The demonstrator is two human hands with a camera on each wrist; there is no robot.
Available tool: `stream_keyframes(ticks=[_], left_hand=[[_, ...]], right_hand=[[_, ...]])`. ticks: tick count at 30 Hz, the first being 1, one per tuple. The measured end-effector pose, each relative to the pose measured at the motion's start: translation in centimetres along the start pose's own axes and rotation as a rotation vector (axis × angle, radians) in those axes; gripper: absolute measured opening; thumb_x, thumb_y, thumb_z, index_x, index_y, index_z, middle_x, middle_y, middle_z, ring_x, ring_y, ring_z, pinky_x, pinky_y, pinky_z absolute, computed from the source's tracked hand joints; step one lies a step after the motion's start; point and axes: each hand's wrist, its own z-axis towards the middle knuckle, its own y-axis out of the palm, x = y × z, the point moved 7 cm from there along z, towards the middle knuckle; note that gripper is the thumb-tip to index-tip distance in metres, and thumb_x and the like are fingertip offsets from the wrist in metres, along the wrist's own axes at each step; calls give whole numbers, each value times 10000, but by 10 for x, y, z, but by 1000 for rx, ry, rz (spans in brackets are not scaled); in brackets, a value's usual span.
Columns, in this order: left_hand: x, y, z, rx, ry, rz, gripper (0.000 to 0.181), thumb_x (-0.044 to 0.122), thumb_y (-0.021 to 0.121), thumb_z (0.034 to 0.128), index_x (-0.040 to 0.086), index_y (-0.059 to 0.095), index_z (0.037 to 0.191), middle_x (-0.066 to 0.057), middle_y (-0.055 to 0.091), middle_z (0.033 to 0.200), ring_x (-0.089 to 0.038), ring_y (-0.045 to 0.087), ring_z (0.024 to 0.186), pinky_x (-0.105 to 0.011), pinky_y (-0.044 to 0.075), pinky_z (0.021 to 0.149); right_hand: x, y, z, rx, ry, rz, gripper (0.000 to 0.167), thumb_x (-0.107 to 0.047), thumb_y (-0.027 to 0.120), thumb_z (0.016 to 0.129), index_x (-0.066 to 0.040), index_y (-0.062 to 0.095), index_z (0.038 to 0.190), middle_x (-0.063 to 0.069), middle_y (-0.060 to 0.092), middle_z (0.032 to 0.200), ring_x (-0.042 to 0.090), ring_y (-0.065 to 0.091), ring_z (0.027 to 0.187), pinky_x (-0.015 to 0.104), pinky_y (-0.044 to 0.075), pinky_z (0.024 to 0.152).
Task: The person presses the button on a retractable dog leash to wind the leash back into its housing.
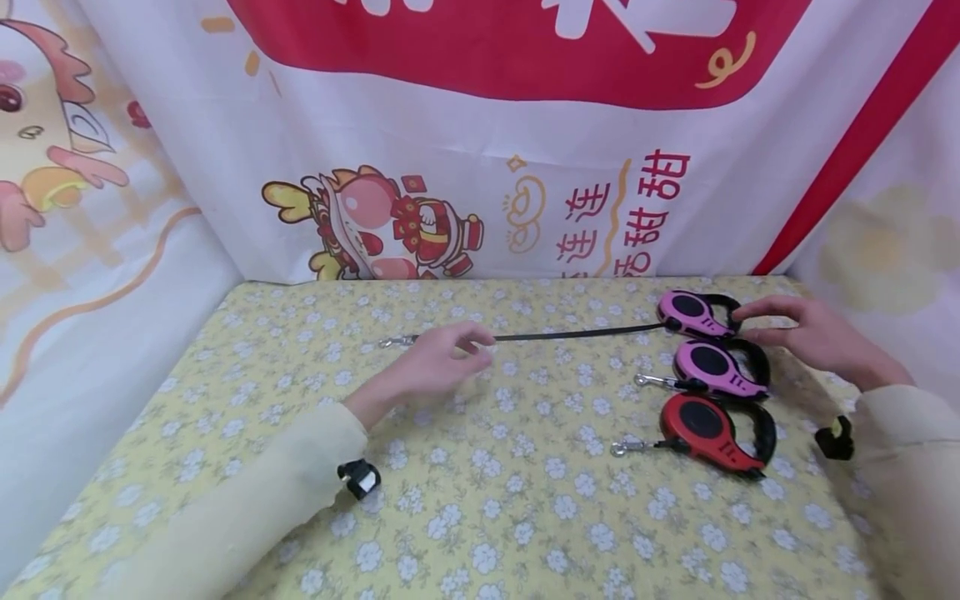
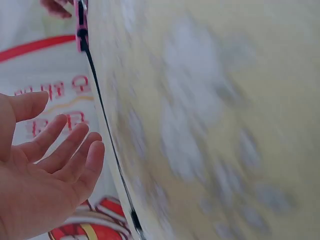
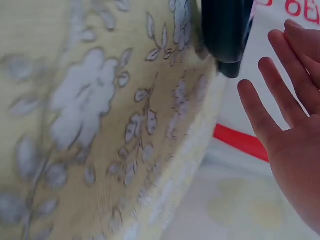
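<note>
At the right of the floral-covered table (image 1: 525, 467), the far pink retractable leash (image 1: 682, 307) has its strap (image 1: 581, 335) lying straight, presumably drawn out; the near pink (image 1: 709, 362) and red leashes (image 1: 701, 419) seem wound in. My left hand (image 1: 441, 360), loosely spread, holds nothing; my right hand (image 1: 816, 335), fingers parted, hangs by its handle (image 1: 722, 301), contact unclear.

A screened tabletop bay is shown; whether it is housed in a home, a shop or a studio cannot be determined. The work surface is covered by a yellow floral tablecloth (image 1: 487, 533). The far edge is backed by a white hanging cloth (image 1: 491, 208), on which a red panel (image 1: 517, 50), a cartoon figure (image 1: 375, 221) and red Chinese characters (image 1: 647, 218) are printed. The sides are enclosed by a left-hand printed cloth (image 1: 97, 275) and a right-hand cloth (image 1: 900, 242).
</note>
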Motion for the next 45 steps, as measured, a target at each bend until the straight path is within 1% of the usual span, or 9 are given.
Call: stream_keyframes(ticks=[2, 8, 10, 19, 24, 28, 36, 40, 45], left_hand=[[-9, -7, 0, 18, -28, -10, 432, 341, 611, 1077, 150, 590, 1464, -59, 642, 1461, -277, 599, 1358, -524, 511, 1122], [-29, -23, -1, 51, -98, -45, 426, 325, 610, 1081, 146, 577, 1466, -73, 628, 1479, -289, 585, 1383, -515, 515, 1120], [-34, -25, 0, 48, -115, -36, 433, 329, 613, 1080, 145, 572, 1470, -76, 634, 1460, -286, 601, 1355, -485, 546, 1074], [-39, -30, 8, 21, -132, 86, 424, 336, 607, 1079, 132, 594, 1450, -125, 641, 1441, -317, 599, 1353, -512, 519, 1114], [-38, -35, 9, 28, -134, 126, 423, 318, 603, 1078, 115, 601, 1449, -142, 618, 1484, -341, 574, 1392, -539, 481, 1161], [-41, -40, 11, 44, -138, 155, 443, 309, 606, 1075, 97, 592, 1464, -139, 609, 1503, -353, 552, 1424, -552, 443, 1198], [-45, -42, 16, 22, -141, 182, 460, 301, 613, 1072, 101, 581, 1484, -137, 599, 1523, -350, 530, 1454, -549, 416, 1224], [-45, -43, 17, 26, -127, 195, 441, 246, 639, 1054, 87, 599, 1463, -130, 628, 1490, -332, 560, 1426, -532, 438, 1210], [-48, -45, 18, 39, -97, 278, 321, 139, 683, 1012, 64, 673, 1324, -146, 707, 1335, -326, 651, 1288, -509, 510, 1130]], right_hand=[[6, -1, 6, -12, 18, 14, 453, -336, 598, 1094, -91, 602, 1475, 245, 500, 1554, 480, 404, 1433, 591, 506, 1017], [16, 2, 22, -49, 24, -18, 406, -296, 623, 1082, -90, 652, 1431, 239, 596, 1498, 264, 586, 1282, 242, 547, 842], [16, 4, 27, -65, 17, -25, 404, -269, 635, 1075, -73, 656, 1428, 256, 618, 1477, 247, 626, 1250, 221, 556, 816], [1, 6, 44, -107, -28, -207, 393, -272, 659, 1048, -43, 709, 1364, 285, 686, 1365, 293, 663, 1070, 415, 550, 838], [-1, 10, 47, -133, -27, -222, 476, -286, 623, 1067, 7, 625, 1443, 349, 590, 1457, 499, 608, 1266, 674, 500, 1017], [-3, 11, 50, -145, -38, -213, 520, -181, 628, 1037, 63, 544, 1488, 406, 480, 1520, 595, 479, 1363, 747, 415, 1081], [-8, 7, 58, -60, -61, -284, 497, -163, 791, 936, 57, 663, 1363, 342, 668, 1283, 362, 659, 1017, 527, 569, 842], [-12, 5, 58, -37, -51, -305, 480, -277, 822, 929, 36, 726, 1280, 300, 711, 1219, 303, 620, 951, 405, 526, 760], [-25, 7, 56, -17, -114, -356, 364, -311, 802, 945, -12, 763, 1149, 192, 737, 1097, 277, 599, 936, 415, 503, 772]])
